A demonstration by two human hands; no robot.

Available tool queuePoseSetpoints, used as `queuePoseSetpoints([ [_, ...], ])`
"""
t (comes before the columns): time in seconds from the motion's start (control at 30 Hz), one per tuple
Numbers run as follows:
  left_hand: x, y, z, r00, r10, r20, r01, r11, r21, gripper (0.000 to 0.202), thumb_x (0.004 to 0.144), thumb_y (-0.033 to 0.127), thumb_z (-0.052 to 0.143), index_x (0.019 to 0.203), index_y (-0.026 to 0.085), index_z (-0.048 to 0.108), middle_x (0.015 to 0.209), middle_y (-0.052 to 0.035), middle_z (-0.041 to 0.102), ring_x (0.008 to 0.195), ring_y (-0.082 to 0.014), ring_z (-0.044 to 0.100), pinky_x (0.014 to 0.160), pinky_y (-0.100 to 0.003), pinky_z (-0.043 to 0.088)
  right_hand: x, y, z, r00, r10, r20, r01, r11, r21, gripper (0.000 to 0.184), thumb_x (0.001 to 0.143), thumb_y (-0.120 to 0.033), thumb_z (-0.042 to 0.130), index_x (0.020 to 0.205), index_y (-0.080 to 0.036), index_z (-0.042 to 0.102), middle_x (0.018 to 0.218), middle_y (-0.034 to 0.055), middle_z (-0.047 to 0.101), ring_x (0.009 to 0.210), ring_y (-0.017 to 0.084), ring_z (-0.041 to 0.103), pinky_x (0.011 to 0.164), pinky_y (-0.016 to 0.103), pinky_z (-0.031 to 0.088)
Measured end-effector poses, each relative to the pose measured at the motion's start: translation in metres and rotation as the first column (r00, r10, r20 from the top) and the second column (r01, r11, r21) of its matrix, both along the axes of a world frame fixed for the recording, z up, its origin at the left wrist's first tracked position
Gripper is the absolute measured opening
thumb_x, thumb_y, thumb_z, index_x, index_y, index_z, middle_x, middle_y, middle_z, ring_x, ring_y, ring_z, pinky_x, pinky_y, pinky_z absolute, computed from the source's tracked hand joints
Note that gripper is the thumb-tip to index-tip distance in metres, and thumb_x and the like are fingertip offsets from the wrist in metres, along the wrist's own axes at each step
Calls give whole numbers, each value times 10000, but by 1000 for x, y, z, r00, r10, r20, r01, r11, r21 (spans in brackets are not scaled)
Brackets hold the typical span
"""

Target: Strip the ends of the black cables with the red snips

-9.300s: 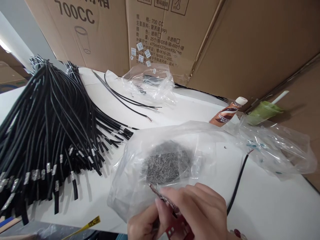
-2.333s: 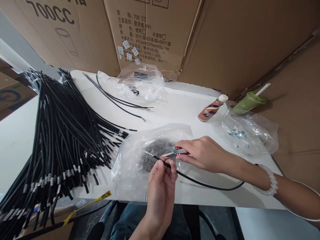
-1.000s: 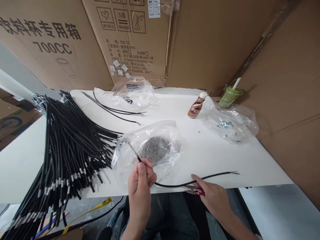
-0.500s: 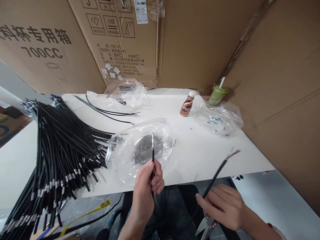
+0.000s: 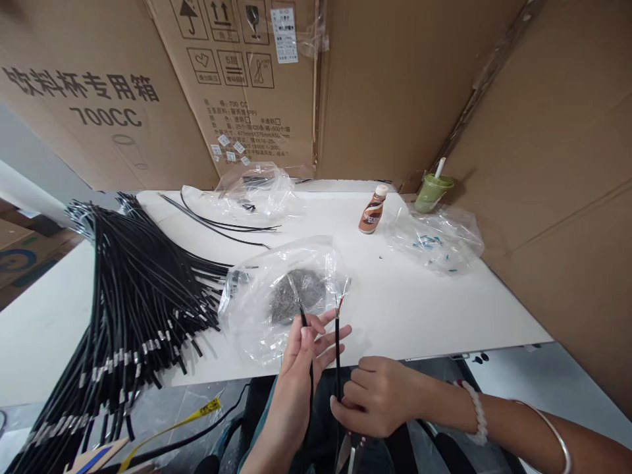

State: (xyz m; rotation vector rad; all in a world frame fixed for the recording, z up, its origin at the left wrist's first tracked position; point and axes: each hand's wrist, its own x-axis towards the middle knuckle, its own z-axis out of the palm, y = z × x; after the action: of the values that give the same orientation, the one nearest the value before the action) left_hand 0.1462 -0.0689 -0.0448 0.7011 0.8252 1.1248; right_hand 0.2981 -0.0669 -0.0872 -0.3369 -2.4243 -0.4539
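My left hand (image 5: 303, 359) pinches a thin black cable (image 5: 311, 388) between thumb and forefinger, its bare wire end pointing up. The other fingers of that hand are spread toward a second black cable (image 5: 338, 349). My right hand (image 5: 378, 396) is closed round the lower part of this second cable, which stands upright with stripped strands and a red wire (image 5: 340, 304) at its top. A pair of cutting pliers (image 5: 351, 451) hangs below my right hand, partly covered by it. Behind my hands lies a clear plastic bag (image 5: 251, 329) with a mass of tiny grey pieces (image 5: 296, 295).
A large bundle of black cables (image 5: 143, 289) with metal-banded ends covers the table's left side. Farther back are a few loose cables (image 5: 232, 228), another plastic bag (image 5: 261, 197), a brown bottle (image 5: 372, 212), a green cup (image 5: 432, 195) and a bag with blue-green bits (image 5: 439, 247). Cardboard boxes (image 5: 385, 92) wall the back.
My right hand has moved left with its cable and pliers, bringing the cable upright beside my left hand. Several left fingers have opened out. The view has shifted slightly.
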Motion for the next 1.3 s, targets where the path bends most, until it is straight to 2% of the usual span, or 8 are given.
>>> queuePoseSetpoints([
  [0.13,-1,-3,-4,999,33,-42,-37,996,-84,406,916,538,420,1120,202,317,1189,-151,601,876,-199,647,886,-394,450,-14,0,-12,996,93,8,-93,996,-2,89,723,-144,579,799,-113,615,492,-19,429,425,110,359,401,263,202],
  [0.27,-1,-4,-9,996,-8,-91,1,997,-75,407,927,543,379,1103,181,320,775,-51,639,615,-107,555,656,-243,443,-21,-5,-21,982,183,50,-183,983,-16,151,744,-134,538,845,-70,629,506,0,468,426,111,391,397,266,244],
  [0.57,-15,2,-19,990,61,-125,-67,997,-40,346,910,527,426,895,188,362,502,59,460,371,-67,363,398,-182,270,13,4,9,999,36,35,-30,984,-175,273,851,-301,603,1015,-85,583,517,-37,445,430,108,381,418,277,198],
  [0.63,-15,5,-17,992,82,-95,-87,995,-56,351,897,530,451,928,192,360,520,58,477,374,-72,377,401,-183,281,9,4,2,991,-58,-119,2,906,-423,238,865,-345,587,967,-131,571,545,-37,502,442,97,417,448,267,253],
  [0.73,-14,9,-13,992,114,-44,-117,990,-77,366,871,525,505,916,194,357,536,56,487,378,-72,396,404,-183,291,-6,0,-16,925,-274,-262,-23,649,-760,212,748,-268,677,917,-165,601,555,-46,547,440,83,450,497,240,303],
  [0.83,-14,12,-10,991,129,30,-125,986,-112,376,848,522,538,870,197,350,553,59,472,373,-75,388,398,-192,304,-23,-5,-30,897,-362,-255,-59,473,-879,53,748,-186,627,778,-147,607,576,-22,567,469,75,479,490,199,318],
  [0.93,-16,14,-7,985,139,103,-120,979,-165,346,854,500,532,893,202,362,543,66,442,379,-83,391,408,-196,319,-35,-8,-35,873,-382,-304,-143,396,-907,258,842,-182,514,595,-127,468,516,-25,480,448,43,390,443,152,287],
  [1.3,-15,11,-4,986,28,164,-2,987,-160,150,896,296,436,893,151,472,637,-44,559,570,-141,525,580,-241,415,-58,-14,-39,689,-507,-518,-259,496,-829,286,888,-169,420,607,-142,374,509,-37,291,439,42,267,402,168,223],
])
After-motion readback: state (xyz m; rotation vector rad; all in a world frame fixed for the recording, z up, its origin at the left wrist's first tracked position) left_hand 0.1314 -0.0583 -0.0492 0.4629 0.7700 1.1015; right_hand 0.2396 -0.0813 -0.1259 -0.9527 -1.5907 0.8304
